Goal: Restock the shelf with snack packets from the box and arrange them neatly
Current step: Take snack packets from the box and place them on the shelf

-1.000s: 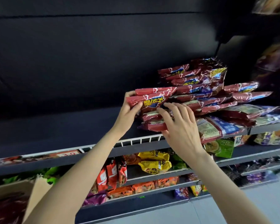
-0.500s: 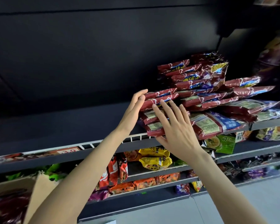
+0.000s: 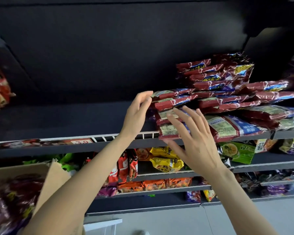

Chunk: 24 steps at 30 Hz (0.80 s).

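Up on the top shelf (image 3: pixel 58 121), the dark red snack packets (image 3: pixel 215 102) lie in a loose, slanting heap toward its right end, the lowest ones jutting over the white wire rail (image 3: pixel 109 137) at the front edge. At the heap's left side the left hand (image 3: pixel 136 114) has its fingers straight and relaxed, fingertips touching the ends of the upper packets and gripping nothing. In front of the heap the right hand (image 3: pixel 193 141) is spread wide, fingers released, just before the lower packets; whether it touches them cannot be told. Below and to the left, the cardboard box (image 3: pixel 51 177) holds more red packets, so the restocking looks unfinished. The risk, as I judge it, is a slide: the heap is uneven and overhangs the rail, so a push from only the left could tip packets off the front edge onto the lower shelves (image 3: pixel 159 175).
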Each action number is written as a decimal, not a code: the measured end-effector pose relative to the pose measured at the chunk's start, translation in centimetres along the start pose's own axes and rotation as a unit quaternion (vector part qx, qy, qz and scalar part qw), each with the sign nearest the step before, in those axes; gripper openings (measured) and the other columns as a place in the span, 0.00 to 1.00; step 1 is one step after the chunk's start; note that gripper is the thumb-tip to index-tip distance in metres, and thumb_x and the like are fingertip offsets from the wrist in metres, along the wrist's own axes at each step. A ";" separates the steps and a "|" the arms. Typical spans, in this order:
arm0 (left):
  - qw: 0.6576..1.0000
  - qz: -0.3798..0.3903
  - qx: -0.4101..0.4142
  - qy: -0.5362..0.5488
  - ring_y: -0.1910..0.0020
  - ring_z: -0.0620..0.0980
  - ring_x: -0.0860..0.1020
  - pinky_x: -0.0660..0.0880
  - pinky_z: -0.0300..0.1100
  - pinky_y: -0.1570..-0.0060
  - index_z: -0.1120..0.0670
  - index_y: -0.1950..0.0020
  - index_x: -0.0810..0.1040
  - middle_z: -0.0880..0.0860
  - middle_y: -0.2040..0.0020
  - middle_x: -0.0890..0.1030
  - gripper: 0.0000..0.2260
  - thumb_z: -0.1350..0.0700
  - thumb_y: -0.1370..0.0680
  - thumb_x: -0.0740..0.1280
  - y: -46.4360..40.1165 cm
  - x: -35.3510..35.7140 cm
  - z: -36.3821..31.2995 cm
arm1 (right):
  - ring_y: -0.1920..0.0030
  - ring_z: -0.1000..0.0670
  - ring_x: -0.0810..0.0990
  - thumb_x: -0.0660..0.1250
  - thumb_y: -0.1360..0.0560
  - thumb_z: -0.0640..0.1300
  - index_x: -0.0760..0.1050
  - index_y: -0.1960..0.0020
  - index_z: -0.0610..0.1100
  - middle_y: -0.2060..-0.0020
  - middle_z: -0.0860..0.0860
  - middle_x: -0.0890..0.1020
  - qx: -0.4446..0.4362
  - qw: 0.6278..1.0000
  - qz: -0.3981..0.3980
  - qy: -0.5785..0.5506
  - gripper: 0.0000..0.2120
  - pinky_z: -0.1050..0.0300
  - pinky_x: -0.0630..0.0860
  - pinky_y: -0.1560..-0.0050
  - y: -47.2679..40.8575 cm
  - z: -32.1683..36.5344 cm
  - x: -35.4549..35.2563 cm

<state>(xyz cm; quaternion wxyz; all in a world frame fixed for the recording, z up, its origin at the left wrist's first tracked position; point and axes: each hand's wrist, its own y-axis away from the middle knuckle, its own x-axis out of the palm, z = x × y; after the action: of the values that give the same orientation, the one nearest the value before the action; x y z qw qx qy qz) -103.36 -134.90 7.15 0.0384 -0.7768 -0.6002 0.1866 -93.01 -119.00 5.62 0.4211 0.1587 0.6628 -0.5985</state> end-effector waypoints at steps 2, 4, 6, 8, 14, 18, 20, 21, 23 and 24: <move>0.997 -0.056 0.045 -0.033 0.44 0.34 0.74 0.69 0.32 0.42 0.52 0.39 0.74 0.42 0.45 0.79 0.11 0.53 0.19 0.58 1.9 -1.4 -0.8 | 0.39 0.44 0.74 0.64 0.22 0.47 0.75 0.37 0.40 0.42 0.45 0.78 -0.016 0.998 -0.054 -0.040 0.17 0.48 0.71 0.40 0.2 1.1 -0.4; 0.983 -0.110 0.103 -0.102 0.50 0.40 0.79 0.74 0.39 0.46 0.53 0.43 0.76 0.44 0.53 0.82 0.10 0.53 0.20 0.59 4.5 -3.2 -1.7 | 0.51 0.47 0.78 0.64 0.23 0.43 0.78 0.43 0.39 0.51 0.46 0.82 -0.039 0.992 -0.086 -0.083 0.12 0.55 0.73 0.51 0.2 2.8 -0.5; 0.945 -0.158 0.169 -0.232 0.59 0.40 0.80 0.77 0.42 0.57 0.55 0.47 0.78 0.45 0.61 0.82 0.11 0.53 0.21 0.60 7.6 -5.6 -2.4 | 0.60 0.49 0.79 0.63 0.22 0.42 0.80 0.48 0.39 0.59 0.49 0.82 -0.073 0.985 -0.086 -0.131 0.09 0.59 0.73 0.60 0.0 4.8 -0.2; 0.883 -0.182 0.224 -0.369 0.66 0.41 0.80 0.76 0.42 0.67 0.55 0.53 0.81 0.45 0.66 0.81 0.10 0.54 0.21 0.61 11.1 -8.4 -2.7 | 0.66 0.51 0.80 0.62 0.22 0.43 0.81 0.51 0.41 0.64 0.51 0.82 -0.108 0.976 -0.051 -0.181 0.09 0.60 0.74 0.67 -0.4 7.1 0.7; 0.819 -0.132 0.035 -0.558 0.71 0.40 0.75 0.74 0.40 0.72 0.50 0.57 0.81 0.44 0.70 0.77 0.09 0.49 0.25 0.62 23.7 -18.2 -2.6 | 0.60 0.51 0.82 0.63 0.24 0.49 0.79 0.49 0.49 0.57 0.55 0.83 -0.166 0.927 0.178 -0.285 0.09 0.54 0.78 0.67 -2.2 16.1 4.8; 0.815 -0.134 -0.176 -0.535 0.62 0.35 0.75 0.72 0.29 0.63 0.47 0.49 0.80 0.40 0.59 0.80 0.14 0.43 0.26 0.59 31.8 -25.9 0.7 | 0.51 0.54 0.80 0.64 0.23 0.47 0.76 0.41 0.50 0.48 0.54 0.81 -0.230 0.870 0.268 -0.345 0.12 0.56 0.78 0.54 -4.0 23.4 7.9; 0.800 -0.151 -0.256 -0.521 0.55 0.40 0.78 0.73 0.35 0.58 0.48 0.47 0.79 0.43 0.54 0.81 0.10 0.47 0.25 0.66 35.6 -29.8 3.7 | 0.42 0.51 0.76 0.63 0.22 0.48 0.73 0.36 0.50 0.42 0.53 0.78 -0.276 0.845 0.317 -0.331 0.15 0.53 0.75 0.45 -5.1 27.4 10.3; 0.793 -0.152 -0.285 -0.516 0.52 0.45 0.79 0.75 0.41 0.54 0.48 0.45 0.79 0.45 0.51 0.81 0.10 0.50 0.26 0.69 37.2 -31.7 5.2 | 0.38 0.51 0.73 0.63 0.22 0.49 0.70 0.33 0.51 0.38 0.52 0.75 -0.295 0.833 0.347 -0.314 0.17 0.53 0.72 0.42 -5.7 29.4 11.8; 0.786 -0.150 -0.337 -0.497 0.47 0.48 0.79 0.75 0.45 0.49 0.48 0.43 0.77 0.46 0.45 0.80 0.13 0.52 0.26 0.71 39.7 -34.8 7.9 | 0.35 0.49 0.69 0.62 0.22 0.51 0.65 0.30 0.52 0.34 0.52 0.71 -0.330 0.816 0.398 -0.260 0.21 0.53 0.69 0.40 -6.6 33.4 15.1; 0.780 -0.149 -0.362 -0.488 0.44 0.47 0.77 0.74 0.44 0.48 0.48 0.41 0.76 0.46 0.43 0.79 0.15 0.51 0.27 0.71 40.5 -35.9 9.0 | 0.34 0.48 0.68 0.62 0.22 0.51 0.64 0.29 0.51 0.34 0.51 0.70 -0.347 0.810 0.412 -0.230 0.22 0.52 0.69 0.40 -6.9 35.4 16.7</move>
<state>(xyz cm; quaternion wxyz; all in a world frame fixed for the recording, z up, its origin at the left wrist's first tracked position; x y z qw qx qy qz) -76.67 -181.56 -3.91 -0.5162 -0.4390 -0.6704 0.3022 -94.87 -158.30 0.16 0.7955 0.1175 0.5827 -0.1180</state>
